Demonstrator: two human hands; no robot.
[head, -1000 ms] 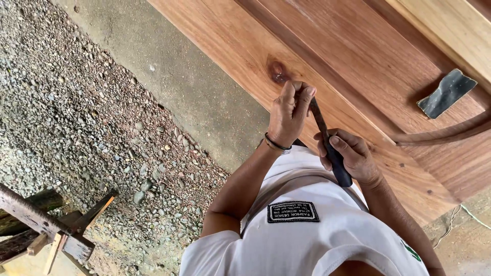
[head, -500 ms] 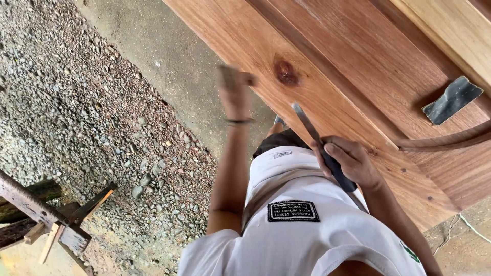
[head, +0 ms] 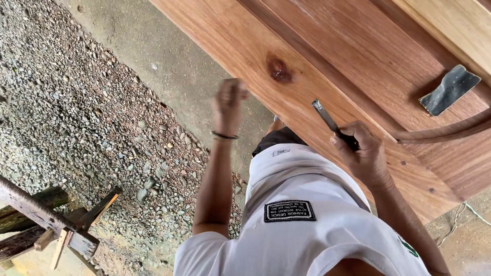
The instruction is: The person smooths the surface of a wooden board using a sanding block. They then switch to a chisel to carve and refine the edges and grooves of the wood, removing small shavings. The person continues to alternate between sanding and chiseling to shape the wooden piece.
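slim metal chisel with dark handle (head: pixel 332 124) | gripped in right hand (head: pixel 364 156) | blade angled up-left, tip resting on reddish-brown wooden door panel (head: pixel 358 66) | tip just below-right of dark oval knot (head: pixel 279 69)

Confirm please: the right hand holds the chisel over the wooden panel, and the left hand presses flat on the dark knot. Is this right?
Not fully. In the head view the left hand is lifted off the wooden panel, blurred and apart from the dark knot, not pressing on it. The right hand does hold the chisel over the panel.
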